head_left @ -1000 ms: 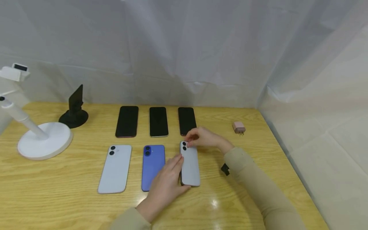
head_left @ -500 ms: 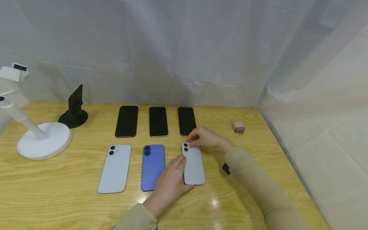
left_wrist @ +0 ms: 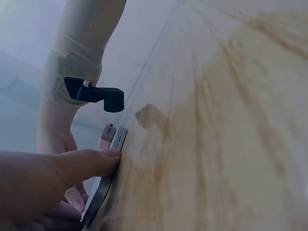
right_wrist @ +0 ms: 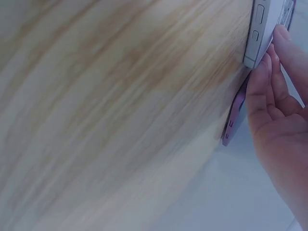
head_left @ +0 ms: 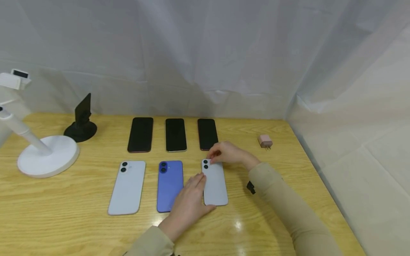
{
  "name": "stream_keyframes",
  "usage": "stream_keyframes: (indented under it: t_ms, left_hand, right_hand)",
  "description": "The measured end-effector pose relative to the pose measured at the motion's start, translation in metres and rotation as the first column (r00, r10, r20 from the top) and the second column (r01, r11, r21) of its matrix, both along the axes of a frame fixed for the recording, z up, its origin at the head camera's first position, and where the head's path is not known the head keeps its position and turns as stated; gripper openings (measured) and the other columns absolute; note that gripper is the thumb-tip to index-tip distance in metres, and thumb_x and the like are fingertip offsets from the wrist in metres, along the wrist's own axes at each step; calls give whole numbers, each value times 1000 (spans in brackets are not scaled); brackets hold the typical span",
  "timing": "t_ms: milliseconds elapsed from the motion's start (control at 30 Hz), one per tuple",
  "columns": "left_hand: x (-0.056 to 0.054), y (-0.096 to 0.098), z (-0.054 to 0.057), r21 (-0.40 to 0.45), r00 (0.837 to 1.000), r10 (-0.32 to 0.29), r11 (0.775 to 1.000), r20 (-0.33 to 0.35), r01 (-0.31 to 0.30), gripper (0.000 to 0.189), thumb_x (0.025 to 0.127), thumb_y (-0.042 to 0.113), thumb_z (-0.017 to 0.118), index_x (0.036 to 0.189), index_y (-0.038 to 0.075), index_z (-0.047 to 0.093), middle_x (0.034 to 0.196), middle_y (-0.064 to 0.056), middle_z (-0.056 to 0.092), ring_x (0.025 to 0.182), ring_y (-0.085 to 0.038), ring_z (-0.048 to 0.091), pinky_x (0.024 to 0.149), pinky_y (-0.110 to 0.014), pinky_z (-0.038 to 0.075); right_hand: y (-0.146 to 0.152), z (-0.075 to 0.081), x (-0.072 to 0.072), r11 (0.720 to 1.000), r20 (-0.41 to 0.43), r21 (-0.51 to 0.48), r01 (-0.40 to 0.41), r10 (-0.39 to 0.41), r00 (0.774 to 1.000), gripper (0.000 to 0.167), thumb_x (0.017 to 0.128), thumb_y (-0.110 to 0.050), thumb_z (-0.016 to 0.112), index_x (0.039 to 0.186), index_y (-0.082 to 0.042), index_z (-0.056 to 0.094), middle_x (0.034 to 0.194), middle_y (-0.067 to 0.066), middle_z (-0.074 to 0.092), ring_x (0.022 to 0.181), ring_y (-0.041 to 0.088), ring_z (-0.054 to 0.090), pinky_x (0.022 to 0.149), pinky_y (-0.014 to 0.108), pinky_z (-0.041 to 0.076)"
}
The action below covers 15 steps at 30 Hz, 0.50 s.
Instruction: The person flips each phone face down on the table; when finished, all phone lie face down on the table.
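A white smartphone [head_left: 215,185] with two camera lenses lies back up at the right end of the near row. My left hand [head_left: 188,201] holds its lower left, fingers along the long side and thumb at the bottom edge; the thumb [left_wrist: 94,162] shows on that edge in the left wrist view. At the top end, my right hand [head_left: 228,153] pinches the phone's edge between thumb and fingertips, seen close in the right wrist view, where the phone's side buttons [right_wrist: 257,24] show. A blue smartphone [head_left: 169,186] lies just left of my left hand.
Another white smartphone [head_left: 127,188] lies further left. Behind stand three dark-screened phones in a row: left phone [head_left: 140,135], middle phone [head_left: 175,135], right phone [head_left: 207,134]. A pink charger plug [head_left: 265,141], black stand [head_left: 81,122] and white stand [head_left: 48,156] are on the wooden table.
The white phone has shifted slightly right, its bottom end swinging right, and my left hand has moved right with it. Over the last half second both hands barely move.
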State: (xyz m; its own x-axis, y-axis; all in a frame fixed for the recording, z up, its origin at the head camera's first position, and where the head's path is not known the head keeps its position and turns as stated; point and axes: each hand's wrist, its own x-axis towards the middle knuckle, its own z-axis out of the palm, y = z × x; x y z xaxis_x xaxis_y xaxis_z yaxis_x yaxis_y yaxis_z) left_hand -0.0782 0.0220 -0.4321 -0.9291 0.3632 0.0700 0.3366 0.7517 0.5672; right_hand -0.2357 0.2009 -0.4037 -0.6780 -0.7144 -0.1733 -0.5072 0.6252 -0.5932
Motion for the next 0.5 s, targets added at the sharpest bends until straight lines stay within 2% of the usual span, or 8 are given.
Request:
stream_keyframes:
  t_ms: [200,367,500]
  left_hand:
    - [0,-3,2,-2,1000,-17,1000,-5,17,92,70,41,84,138,-7,44,145,-20,40,132,-37,38,108,-49,33]
    - [-7,-15,15,46,1000,-2,999,20,1,89,75,40,80,141,-4,40,148,-18,37,134,-37,35,109,-50,32]
    - [-17,-37,28,83,999,54,995,-10,-53,86,78,38,79,143,-1,39,150,-16,33,136,-36,32,109,-52,30]
  right_hand:
    - [-4,6,2,1000,8,11,1,-1,1000,19,86,-13,72,105,-7,71,94,-1,66,85,9,59,76,21,52]
    - [-15,16,4,1000,23,23,-7,7,1000,26,89,-14,70,113,-7,68,101,-1,65,89,9,59,79,21,52]
    - [-30,21,2,999,-4,31,-28,28,1000,28,88,-15,71,114,-7,68,101,-2,63,88,8,59,79,20,51]
